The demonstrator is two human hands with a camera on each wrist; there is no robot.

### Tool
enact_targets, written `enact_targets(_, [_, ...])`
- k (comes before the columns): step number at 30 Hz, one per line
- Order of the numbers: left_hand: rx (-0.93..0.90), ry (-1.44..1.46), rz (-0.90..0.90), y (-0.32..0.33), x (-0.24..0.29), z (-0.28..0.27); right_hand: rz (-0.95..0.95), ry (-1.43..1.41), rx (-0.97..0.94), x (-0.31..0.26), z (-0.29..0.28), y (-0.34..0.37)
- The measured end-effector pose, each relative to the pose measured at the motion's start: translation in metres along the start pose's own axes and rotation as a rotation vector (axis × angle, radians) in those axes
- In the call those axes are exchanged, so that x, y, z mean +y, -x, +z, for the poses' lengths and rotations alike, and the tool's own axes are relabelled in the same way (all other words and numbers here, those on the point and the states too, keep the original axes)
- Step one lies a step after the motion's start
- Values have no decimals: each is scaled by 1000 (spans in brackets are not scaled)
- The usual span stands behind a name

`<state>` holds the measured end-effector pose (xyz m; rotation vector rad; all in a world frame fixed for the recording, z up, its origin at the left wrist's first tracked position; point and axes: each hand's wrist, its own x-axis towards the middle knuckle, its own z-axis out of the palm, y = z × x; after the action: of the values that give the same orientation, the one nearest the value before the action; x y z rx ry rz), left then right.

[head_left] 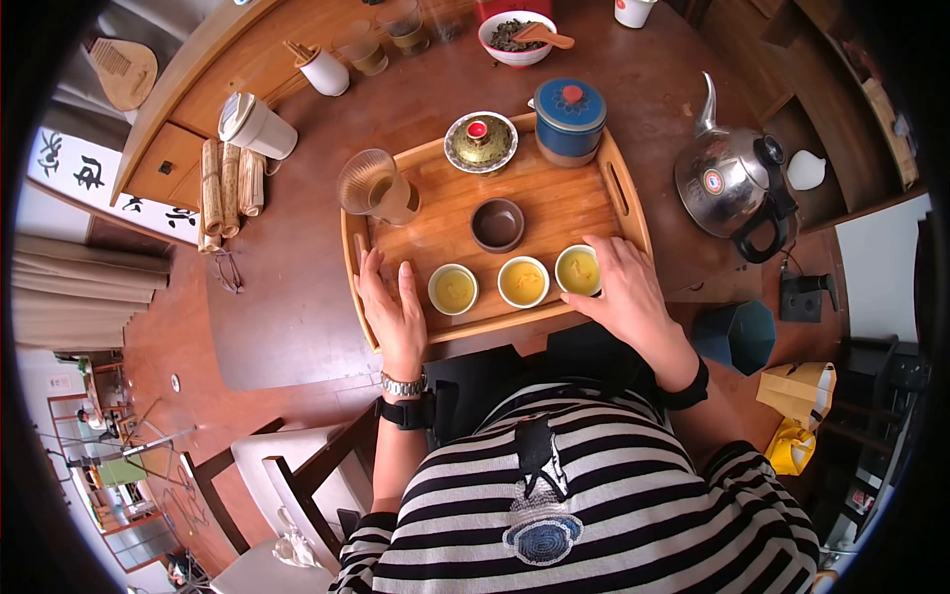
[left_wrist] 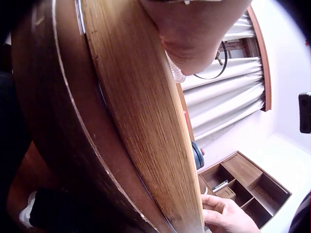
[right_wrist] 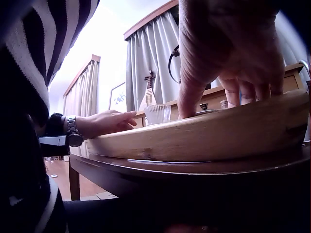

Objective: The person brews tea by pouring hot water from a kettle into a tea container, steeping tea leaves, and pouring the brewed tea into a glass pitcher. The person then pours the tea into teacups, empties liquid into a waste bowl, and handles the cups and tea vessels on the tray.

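Observation:
Three small cups of yellow tea stand along the near side of a wooden tray: a left teacup, a middle teacup and a right teacup. My right hand spans the right teacup, thumb at its near rim and index finger at its far rim. In the right wrist view the tray wall hides this cup. My left hand lies over the tray's near left corner with fingers extended, holding nothing, left of the left teacup. A dark brown empty cup sits behind the middle teacup.
On the tray's far side are a ribbed glass pitcher, a patterned lidded bowl and a blue teapot. A steel kettle stands to the right. Behind the tray is a bowl of tea leaves; bamboo rolls lie left.

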<state>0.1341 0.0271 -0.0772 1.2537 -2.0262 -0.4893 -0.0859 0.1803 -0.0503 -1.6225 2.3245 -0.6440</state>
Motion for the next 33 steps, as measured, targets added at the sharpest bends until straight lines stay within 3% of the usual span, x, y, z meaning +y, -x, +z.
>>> enact_targets(10, [-16, 29, -30, 0, -1, 1, 45, -153, 181, 4, 14, -7])
enact_targets(20, [-106, 46, 136, -1, 1, -4, 60, -291, 223, 4, 18, -15])
enact_targets(33, [-88, 91, 115, 0, 3, -5, -94, -400, 216, -32, 8, -60])
